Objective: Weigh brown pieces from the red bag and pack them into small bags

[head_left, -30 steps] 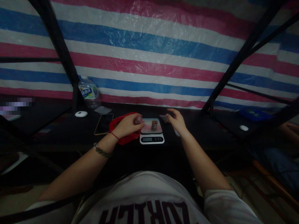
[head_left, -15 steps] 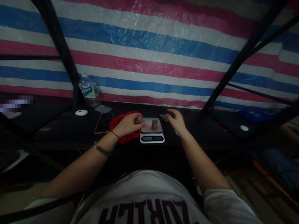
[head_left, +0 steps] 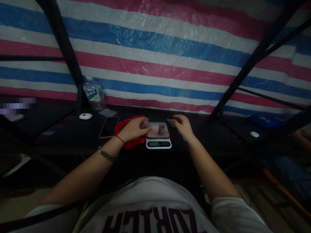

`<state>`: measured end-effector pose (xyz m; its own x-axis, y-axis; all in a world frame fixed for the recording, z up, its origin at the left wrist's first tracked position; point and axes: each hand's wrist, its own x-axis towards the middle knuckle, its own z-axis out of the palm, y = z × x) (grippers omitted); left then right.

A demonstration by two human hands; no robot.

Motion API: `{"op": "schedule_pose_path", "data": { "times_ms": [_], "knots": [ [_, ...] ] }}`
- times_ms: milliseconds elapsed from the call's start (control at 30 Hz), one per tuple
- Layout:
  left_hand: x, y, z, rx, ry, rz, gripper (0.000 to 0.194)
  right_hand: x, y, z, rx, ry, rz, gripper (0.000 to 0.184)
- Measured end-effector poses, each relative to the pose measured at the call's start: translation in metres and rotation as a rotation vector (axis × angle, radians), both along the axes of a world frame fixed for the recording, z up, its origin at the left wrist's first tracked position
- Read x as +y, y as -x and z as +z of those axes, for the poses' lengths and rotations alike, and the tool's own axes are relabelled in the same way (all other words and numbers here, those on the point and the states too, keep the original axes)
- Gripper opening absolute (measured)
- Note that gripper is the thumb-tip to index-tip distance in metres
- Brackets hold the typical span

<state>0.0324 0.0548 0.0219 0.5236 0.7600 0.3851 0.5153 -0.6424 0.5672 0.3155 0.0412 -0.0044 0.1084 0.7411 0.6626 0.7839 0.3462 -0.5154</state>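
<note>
My left hand is closed around a small clear plastic item, perhaps a little bag or cup; its exact kind is unclear. That hand is over the right side of a red plastic bag or bag-lined container, whose contents are mostly hidden. Just right of it, a small metal-looking cup filled with small brownish pieces stands upright on a white digital scale. To the scale's right, my right hand has its fingers curled, with a small clear plastic bag at the thumb and fingertips. The scale's digits are unreadable.
A phone lies left of the red bag. Behind it are a flat plastic packet, a white oval case and a large bottle. Black metal posts frame the table. A blue tray and another white object lie right.
The view has shifted very slightly. Both hands, the cup and the scale keep practically the same places.
</note>
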Motion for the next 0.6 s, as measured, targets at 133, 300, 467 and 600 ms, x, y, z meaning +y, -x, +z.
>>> {"op": "schedule_pose_path", "data": {
  "times_ms": [133, 300, 467, 600],
  "knots": [
    [0.0, 0.0, 0.0, 0.01, -0.013, 0.003, 0.048, 0.001, 0.0, -0.002, -0.008, 0.005, 0.013, 0.022],
    [-0.002, 0.002, 0.002, -0.01, -0.008, 0.041, 0.048, 0.003, -0.002, -0.005, -0.019, 0.024, 0.012, 0.021],
    [-0.002, 0.005, 0.005, -0.028, 0.0, 0.055, 0.047, 0.006, -0.008, -0.008, -0.032, 0.016, 0.012, 0.021],
    [-0.001, 0.007, 0.006, -0.019, -0.009, 0.08, 0.047, 0.009, -0.007, -0.012, -0.028, 0.041, 0.024, 0.022]
  ]
}}
